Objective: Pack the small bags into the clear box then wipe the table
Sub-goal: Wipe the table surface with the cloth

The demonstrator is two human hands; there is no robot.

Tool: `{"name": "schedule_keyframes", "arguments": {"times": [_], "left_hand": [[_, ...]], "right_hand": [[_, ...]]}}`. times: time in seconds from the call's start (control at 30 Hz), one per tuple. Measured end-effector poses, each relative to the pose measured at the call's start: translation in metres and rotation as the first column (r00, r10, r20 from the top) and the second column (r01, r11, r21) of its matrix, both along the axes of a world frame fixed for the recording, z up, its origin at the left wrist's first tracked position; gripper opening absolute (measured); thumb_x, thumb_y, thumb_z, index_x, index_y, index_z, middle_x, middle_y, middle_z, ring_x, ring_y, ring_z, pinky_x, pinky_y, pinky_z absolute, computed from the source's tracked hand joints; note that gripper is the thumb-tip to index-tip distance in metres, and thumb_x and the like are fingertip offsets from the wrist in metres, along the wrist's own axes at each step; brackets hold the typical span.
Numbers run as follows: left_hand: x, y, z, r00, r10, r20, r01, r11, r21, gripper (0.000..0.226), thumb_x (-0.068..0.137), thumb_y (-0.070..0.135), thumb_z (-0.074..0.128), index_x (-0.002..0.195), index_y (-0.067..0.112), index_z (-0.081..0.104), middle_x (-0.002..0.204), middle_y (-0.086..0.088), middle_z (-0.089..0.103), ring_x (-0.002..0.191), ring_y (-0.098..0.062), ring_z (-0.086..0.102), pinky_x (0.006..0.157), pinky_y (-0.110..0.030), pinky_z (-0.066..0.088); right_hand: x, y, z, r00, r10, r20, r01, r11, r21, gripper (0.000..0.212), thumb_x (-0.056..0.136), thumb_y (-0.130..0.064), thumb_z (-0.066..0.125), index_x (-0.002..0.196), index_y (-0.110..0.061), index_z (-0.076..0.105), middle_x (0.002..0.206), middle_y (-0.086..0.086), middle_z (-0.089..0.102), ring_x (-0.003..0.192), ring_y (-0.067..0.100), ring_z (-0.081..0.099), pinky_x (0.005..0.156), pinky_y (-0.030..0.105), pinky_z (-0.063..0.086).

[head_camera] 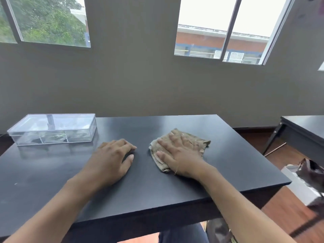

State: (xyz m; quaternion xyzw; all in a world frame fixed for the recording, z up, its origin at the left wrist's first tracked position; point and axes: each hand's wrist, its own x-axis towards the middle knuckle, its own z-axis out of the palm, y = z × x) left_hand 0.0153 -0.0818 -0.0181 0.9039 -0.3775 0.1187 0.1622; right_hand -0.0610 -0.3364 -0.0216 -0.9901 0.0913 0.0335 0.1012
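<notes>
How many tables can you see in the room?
2. The big black table is right in front, under both hands, the cloth and the clear box. A second dark table stands at the right edge, only partly in view. More may be out of sight.

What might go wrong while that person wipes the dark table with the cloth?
1. The clear box sits at the table's far left corner; a wide sweep that way might nudge it off.
2. The right hand presses flat on a crumpled cloth, so it may bunch and miss patches.
3. The left hand rests on the surface and may leave smudges.
</notes>
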Motion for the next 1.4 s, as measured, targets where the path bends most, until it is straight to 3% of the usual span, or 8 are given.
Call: {"name": "schedule_keyframes", "arguments": {"times": [0.17, 0.3, 0.43, 0.63, 0.8, 1.03, 1.23, 1.4], "left_hand": [[0.022, -0.041, 0.003, 0.995, -0.104, -0.005, 0.104, 0.991, 0.084, 0.034, 0.101, 0.043, 0.044, 0.13, 0.034, 0.059, 0.132, 0.016, 0.057, 0.12, -0.012, 0.056, 0.105, -0.031, 0.039], [0.025, -0.051, -0.009, 0.99, -0.138, -0.037, 0.139, 0.99, 0.03, 0.036, 0.103, 0.044, 0.039, 0.134, 0.036, 0.056, 0.135, 0.02, 0.053, 0.123, -0.008, 0.051, 0.107, -0.03, 0.038], [0.024, -0.053, -0.018, 0.99, -0.127, -0.053, 0.126, 0.992, -0.026, 0.036, 0.102, 0.042, 0.04, 0.134, 0.037, 0.056, 0.135, 0.021, 0.052, 0.125, -0.007, 0.049, 0.108, -0.029, 0.038], [0.027, -0.054, -0.016, 0.989, -0.135, -0.06, 0.13, 0.989, -0.077, 0.031, 0.097, 0.047, 0.041, 0.123, 0.042, 0.057, 0.122, 0.027, 0.05, 0.119, -0.003, 0.049, 0.104, -0.027, 0.037], [0.028, -0.052, -0.016, 0.986, -0.142, -0.084, 0.134, 0.987, -0.092, 0.035, 0.093, 0.052, 0.038, 0.121, 0.044, 0.057, 0.122, 0.031, 0.049, 0.12, 0.0, 0.047, 0.104, -0.027, 0.036], [0.027, -0.049, -0.018, 0.985, -0.146, -0.093, 0.136, 0.985, -0.102, 0.038, 0.095, 0.05, 0.041, 0.128, 0.04, 0.059, 0.131, 0.029, 0.051, 0.127, 0.0, 0.046, 0.107, -0.026, 0.033], [0.025, -0.051, -0.021, 0.986, -0.131, -0.104, 0.122, 0.988, -0.091, 0.036, 0.098, 0.051, 0.045, 0.132, 0.043, 0.054, 0.138, 0.03, 0.046, 0.129, 0.0, 0.044, 0.107, -0.023, 0.029], [0.023, -0.052, -0.02, 0.985, -0.12, -0.121, 0.111, 0.991, -0.08, 0.037, 0.097, 0.056, 0.042, 0.131, 0.044, 0.051, 0.14, 0.03, 0.044, 0.128, -0.002, 0.045, 0.106, -0.022, 0.029]], "right_hand": [[-0.084, 0.019, -0.011, 0.968, 0.179, 0.173, -0.186, 0.982, 0.025, 0.057, 0.091, -0.085, 0.017, 0.146, -0.075, 0.003, 0.169, -0.028, -0.005, 0.155, 0.005, -0.018, 0.122, 0.046, -0.016], [-0.121, -0.048, -0.005, 0.991, 0.049, 0.127, -0.057, 0.997, 0.056, 0.06, 0.083, -0.094, 0.016, 0.14, -0.081, 0.005, 0.16, -0.044, -0.012, 0.148, -0.011, -0.023, 0.124, 0.04, -0.012], [-0.088, -0.136, 0.001, 0.97, -0.243, 0.033, 0.244, 0.969, -0.037, 0.075, 0.069, -0.101, 0.005, 0.141, -0.08, 0.003, 0.167, -0.031, -0.008, 0.157, 0.005, -0.009, 0.123, 0.053, -0.002], [0.027, -0.18, 0.009, 0.901, -0.433, -0.033, 0.432, 0.901, -0.035, 0.075, 0.088, -0.086, 0.017, 0.157, -0.057, 0.008, 0.173, -0.01, -0.004, 0.159, 0.026, -0.003, 0.124, 0.06, -0.002], [0.046, -0.111, 0.009, 0.99, -0.109, -0.088, 0.107, 0.994, -0.023, 0.07, 0.086, -0.087, 0.017, 0.152, -0.066, 0.002, 0.172, -0.014, -0.011, 0.158, 0.026, -0.012, 0.121, 0.062, -0.009], [-0.098, -0.048, -0.004, 0.974, 0.2, 0.109, -0.206, 0.978, 0.046, 0.053, 0.092, -0.085, 0.02, 0.142, -0.079, 0.005, 0.166, -0.032, -0.011, 0.152, 0.0, -0.022, 0.121, 0.045, -0.006], [-0.175, -0.115, 0.01, 0.998, -0.031, 0.051, 0.032, 0.999, -0.016, 0.063, 0.081, -0.096, 0.017, 0.142, -0.08, 0.011, 0.159, -0.046, -0.006, 0.153, -0.006, -0.009, 0.124, 0.043, 0.007], [-0.127, -0.177, 0.006, 0.949, -0.315, 0.017, 0.316, 0.945, -0.089, 0.06, 0.067, -0.101, 0.005, 0.125, -0.091, 0.0, 0.167, -0.03, 0.002, 0.155, 0.013, 0.005, 0.122, 0.05, 0.007]]}}
